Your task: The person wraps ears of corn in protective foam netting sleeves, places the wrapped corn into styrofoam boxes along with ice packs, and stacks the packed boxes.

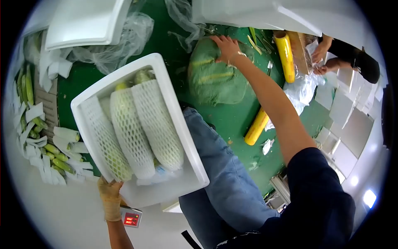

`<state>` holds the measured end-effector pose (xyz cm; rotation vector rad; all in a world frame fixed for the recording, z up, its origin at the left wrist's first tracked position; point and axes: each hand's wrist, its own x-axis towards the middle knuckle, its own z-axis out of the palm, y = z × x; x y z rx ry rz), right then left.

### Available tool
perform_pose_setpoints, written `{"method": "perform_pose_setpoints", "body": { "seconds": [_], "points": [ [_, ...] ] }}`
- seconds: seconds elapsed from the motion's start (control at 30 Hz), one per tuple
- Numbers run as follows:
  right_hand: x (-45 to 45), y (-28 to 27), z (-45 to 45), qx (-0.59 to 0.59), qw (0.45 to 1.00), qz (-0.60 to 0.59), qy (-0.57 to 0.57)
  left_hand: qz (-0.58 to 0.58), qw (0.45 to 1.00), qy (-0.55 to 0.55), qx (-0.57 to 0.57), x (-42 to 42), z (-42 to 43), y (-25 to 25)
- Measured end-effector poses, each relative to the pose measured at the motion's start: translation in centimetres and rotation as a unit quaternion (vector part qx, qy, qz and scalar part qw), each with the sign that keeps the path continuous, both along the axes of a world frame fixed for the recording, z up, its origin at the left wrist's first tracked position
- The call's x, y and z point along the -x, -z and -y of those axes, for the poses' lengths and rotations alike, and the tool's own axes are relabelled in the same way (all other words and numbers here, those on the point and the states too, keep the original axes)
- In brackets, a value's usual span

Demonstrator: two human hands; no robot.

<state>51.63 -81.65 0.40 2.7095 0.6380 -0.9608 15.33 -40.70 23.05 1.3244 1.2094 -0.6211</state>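
Observation:
My left hand (110, 195), in a pale glove, grips the lower left edge of a white foam box (159, 68). The box is tilted and holds long pale-green gourds (132, 128) in white foam net sleeves. Under them lies a clear plastic pack (159, 176), partly hidden. My right hand (229, 49) is bare, with fingers spread over the top of a rounded green bag (219, 89) on the green surface. Yellowish long shapes show through the bag; what they are I cannot tell.
A white foam lid (85, 23) and clear plastic film (128, 37) lie upper left, green vegetables (58, 157) with white wraps at left. Yellow rolls (284, 58) lie right, near a cardboard box (300, 47) and another person's hands (325, 58). A red digital display (132, 218) shows below.

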Motion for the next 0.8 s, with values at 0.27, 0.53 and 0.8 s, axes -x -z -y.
{"method": "perform_pose_setpoints", "body": {
  "seconds": [0.27,0.53,0.8],
  "points": [
    [26.5,-0.9,13.7,0.004,0.982,-0.188,-0.001,0.029,0.997,0.073,-0.024,-4.3,-0.4,3.8],
    [36.2,-5.0,24.0,0.032,0.882,-0.296,0.365,0.14,0.796,0.559,-0.186,-19.7,7.1,5.4],
    [25.1,-8.2,10.6,-0.471,0.2,-0.183,0.839,0.293,0.507,0.803,-0.113,-35.9,25.0,9.6]
  ]
}}
